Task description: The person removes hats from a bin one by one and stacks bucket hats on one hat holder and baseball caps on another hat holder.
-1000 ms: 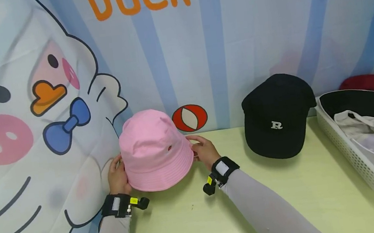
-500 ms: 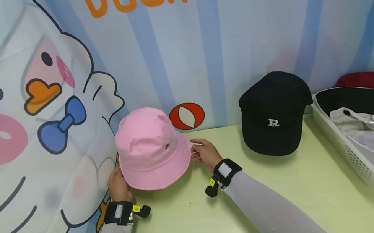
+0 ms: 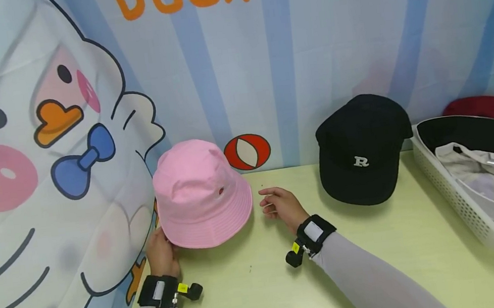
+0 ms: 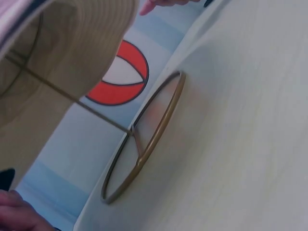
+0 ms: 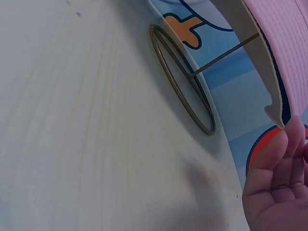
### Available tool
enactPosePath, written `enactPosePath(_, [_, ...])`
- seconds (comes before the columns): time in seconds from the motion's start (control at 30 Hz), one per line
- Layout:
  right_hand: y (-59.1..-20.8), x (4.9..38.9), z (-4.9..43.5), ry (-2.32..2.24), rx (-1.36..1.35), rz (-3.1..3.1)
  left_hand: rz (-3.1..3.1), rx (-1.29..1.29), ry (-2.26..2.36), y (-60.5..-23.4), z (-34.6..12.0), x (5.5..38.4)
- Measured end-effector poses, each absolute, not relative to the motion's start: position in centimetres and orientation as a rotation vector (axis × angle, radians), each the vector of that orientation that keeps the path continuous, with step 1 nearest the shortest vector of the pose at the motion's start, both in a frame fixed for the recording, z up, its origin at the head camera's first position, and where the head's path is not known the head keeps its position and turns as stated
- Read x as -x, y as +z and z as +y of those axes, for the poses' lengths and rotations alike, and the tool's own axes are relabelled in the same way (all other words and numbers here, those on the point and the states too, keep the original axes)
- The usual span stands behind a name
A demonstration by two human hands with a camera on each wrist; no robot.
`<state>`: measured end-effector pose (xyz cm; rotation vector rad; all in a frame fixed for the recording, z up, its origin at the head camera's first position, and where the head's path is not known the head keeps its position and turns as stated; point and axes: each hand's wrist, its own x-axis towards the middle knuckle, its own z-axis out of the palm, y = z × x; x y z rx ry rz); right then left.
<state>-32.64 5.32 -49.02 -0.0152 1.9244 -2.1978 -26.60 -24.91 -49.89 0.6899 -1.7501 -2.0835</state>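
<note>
A pink bucket hat (image 3: pixel 201 194) with a small dark badge on its front sits on a hat stand, its brim sloping down. Under it in the left wrist view, the stand's thin rod and brass-coloured oval wire base (image 4: pixel 159 130) show on the table. My left hand (image 3: pixel 162 255) is at the lower left edge of the brim, its fingertips partly hidden by it; the left wrist view catches only a bit of that hand (image 4: pixel 21 214). To the right of the brim, my right hand (image 3: pixel 286 208) is held apart from the hat, fingers loosely bent around nothing.
A black cap (image 3: pixel 366 155) with a white R stands to the right. Farther right, a white perforated basket (image 3: pixel 463 205) holds several hats, with a dark red hat (image 3: pixel 493 104) behind it. A printed cloth backdrop (image 3: pixel 325 38) borders the pale table (image 3: pixel 245 296).
My right hand has let go of the brim and drawn back to the right. My left hand has slid down a little along the brim's left side. The hat stays in place.
</note>
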Motion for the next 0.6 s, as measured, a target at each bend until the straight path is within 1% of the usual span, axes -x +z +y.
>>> enactPosePath(0.2, [-49.1, 31.5, 6.3, -2.188, 0.057, 1.924, -1.708, -0.639, -2.184, -48.4, -24.2, 24.4])
enactPosePath(0.4, [-49.0, 30.2, 7.6, -2.230, 0.082, 1.892, -1.618, -0.659, -2.211, -48.9, -24.3, 24.0])
enactPosePath(0.6, [-48.7, 29.1, 8.4, -2.234, 0.108, 1.877, -1.551, -0.590, -2.224, -48.2, -23.6, 22.5])
